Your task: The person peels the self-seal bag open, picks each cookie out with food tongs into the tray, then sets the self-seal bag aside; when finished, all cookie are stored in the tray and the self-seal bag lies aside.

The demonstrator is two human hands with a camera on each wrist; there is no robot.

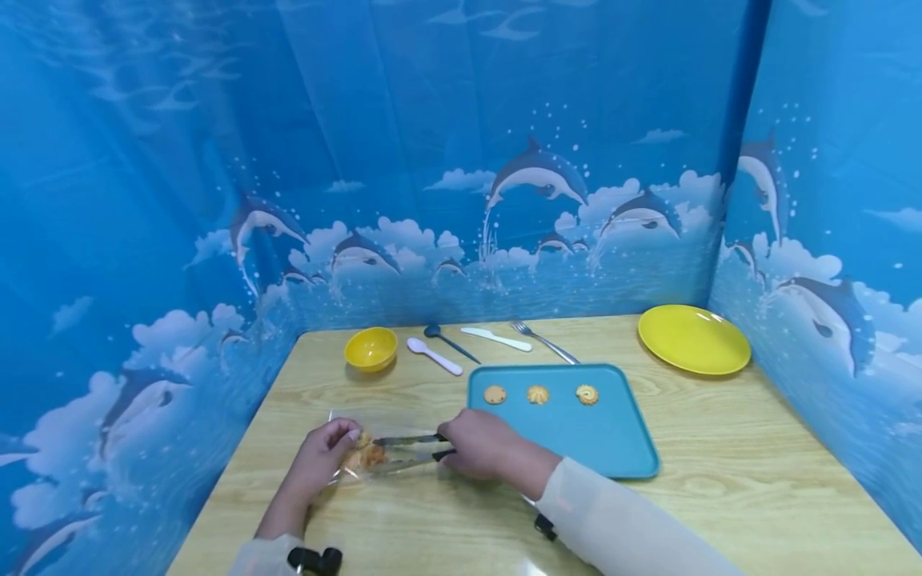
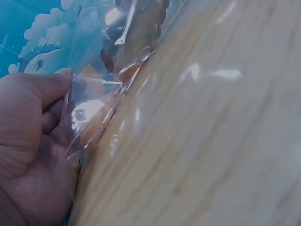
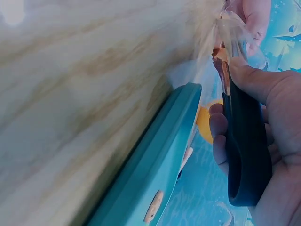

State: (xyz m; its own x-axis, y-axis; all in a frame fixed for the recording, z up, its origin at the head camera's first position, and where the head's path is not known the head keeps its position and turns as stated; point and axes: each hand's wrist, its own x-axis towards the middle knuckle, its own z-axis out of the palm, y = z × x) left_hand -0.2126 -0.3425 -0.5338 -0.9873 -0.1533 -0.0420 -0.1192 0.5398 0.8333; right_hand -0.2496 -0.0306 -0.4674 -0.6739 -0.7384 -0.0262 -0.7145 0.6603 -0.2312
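A clear plastic bag (image 2: 89, 110) with several cookies (image 1: 365, 456) in it lies on the table. My left hand (image 1: 324, 460) pinches the bag's edge between thumb and fingers. My right hand (image 1: 481, 446) grips metal tongs (image 3: 247, 155) with black handles. The arms of the tongs stand apart and their ends reach into the bag at the cookies; whether they touch one is too small to tell. To the right of the tongs, a teal tray (image 1: 576, 440) bears a round cookie (image 1: 495, 394), a ridged cookie (image 1: 537, 394) and a swirled cookie (image 1: 587, 394) in a row.
Behind the bag stands a yellow bowl (image 1: 370, 350). A lilac spoon (image 1: 434, 357), a dark spoon (image 1: 451, 344), a white knife (image 1: 497, 339) and a fork (image 1: 545, 342) lie along the back. At the back right is a yellow plate (image 1: 694, 340). Dolphin-printed curtains (image 1: 403, 160) border the table.
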